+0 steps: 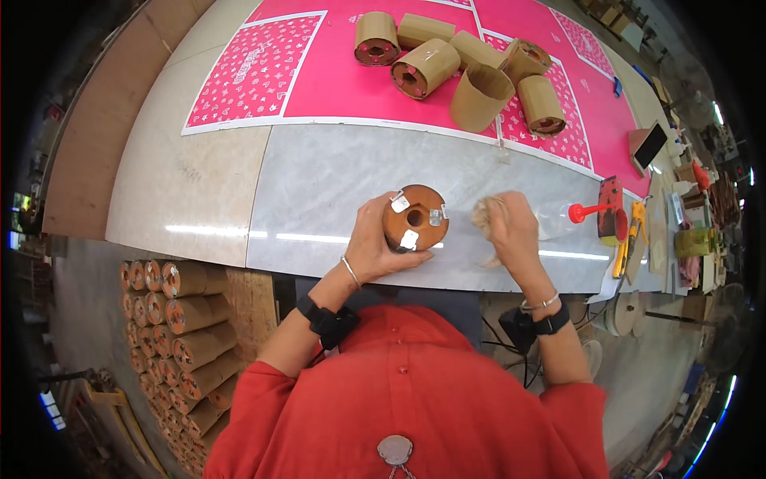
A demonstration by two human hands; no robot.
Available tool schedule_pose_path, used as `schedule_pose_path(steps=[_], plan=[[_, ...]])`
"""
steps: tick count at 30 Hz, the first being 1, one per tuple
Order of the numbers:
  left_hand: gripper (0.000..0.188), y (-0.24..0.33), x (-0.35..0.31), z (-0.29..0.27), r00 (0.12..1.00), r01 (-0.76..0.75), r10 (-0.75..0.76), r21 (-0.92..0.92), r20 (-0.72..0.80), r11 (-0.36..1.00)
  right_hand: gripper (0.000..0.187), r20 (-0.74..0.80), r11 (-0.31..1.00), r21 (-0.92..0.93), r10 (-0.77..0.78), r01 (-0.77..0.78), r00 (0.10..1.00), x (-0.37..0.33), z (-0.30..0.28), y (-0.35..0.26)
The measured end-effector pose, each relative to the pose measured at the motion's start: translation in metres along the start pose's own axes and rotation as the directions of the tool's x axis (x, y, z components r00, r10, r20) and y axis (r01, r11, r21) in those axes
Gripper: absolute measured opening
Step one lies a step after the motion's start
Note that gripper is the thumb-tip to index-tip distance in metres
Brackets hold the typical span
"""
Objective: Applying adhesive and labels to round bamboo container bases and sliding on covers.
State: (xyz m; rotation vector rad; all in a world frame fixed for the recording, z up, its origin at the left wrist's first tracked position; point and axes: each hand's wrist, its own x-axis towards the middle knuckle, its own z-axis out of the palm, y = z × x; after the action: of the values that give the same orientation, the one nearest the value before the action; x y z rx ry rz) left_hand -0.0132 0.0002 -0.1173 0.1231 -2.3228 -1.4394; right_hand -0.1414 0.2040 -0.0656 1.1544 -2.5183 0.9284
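Observation:
My left hand (381,239) is wrapped round a brown cylinder (423,231) standing on the grey table near its front edge. The cylinder's round orange-brown end faces up, with a dark hole in the middle and several shiny silver patches around it. To the right, my right hand (515,231) is closed on a crumpled beige cloth (488,214), apart from the cylinder. A clear bottle (552,221) with a red nozzle lies just right of that hand. Part of the cloth is hidden behind my fingers.
Several cardboard-wrapped cylinders (427,68) lie on pink printed sheets (335,64) at the back. A red container (611,209), a yellow cutter (637,215) and a phone on a stand (648,148) are at the right. Many similar cylinders (199,313) are stacked at lower left.

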Motion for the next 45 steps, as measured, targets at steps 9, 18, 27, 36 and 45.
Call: schedule_pose_path(steps=[9, 18, 27, 36, 45], plan=[[0.099, -0.003, 0.012, -0.001, 0.994, 0.053, -0.077, 0.275, 0.077, 0.960, 0.014, -0.060, 0.940, 0.122, 0.329, -0.320, 0.943, -0.069, -0.025, 0.034], [0.051, 0.052, 0.004, -0.016, 0.985, -0.075, 0.151, 0.597, -0.078, 0.799, 0.020, 0.068, 0.459, 0.709, 0.711, -0.535, 0.700, -0.097, -0.061, 0.058], [0.072, 0.084, 0.081, 0.133, 0.909, -0.252, 0.224, 0.036, 0.350, 0.967, 0.023, 0.392, -0.393, 0.912, 0.755, -0.116, 0.525, -0.098, -0.086, 0.090], [0.076, 0.078, 0.095, 0.187, 0.909, -0.074, 0.040, 0.068, 0.414, 0.995, 0.027, 0.468, -0.679, 0.734, 0.508, 0.002, 0.723, -0.102, -0.088, 0.088], [0.071, 0.081, 0.083, 0.183, 0.948, -0.210, 0.153, 0.188, 0.279, 0.959, 0.025, 0.197, -0.028, 0.957, 0.794, -0.288, 0.575, -0.086, -0.055, 0.081]])
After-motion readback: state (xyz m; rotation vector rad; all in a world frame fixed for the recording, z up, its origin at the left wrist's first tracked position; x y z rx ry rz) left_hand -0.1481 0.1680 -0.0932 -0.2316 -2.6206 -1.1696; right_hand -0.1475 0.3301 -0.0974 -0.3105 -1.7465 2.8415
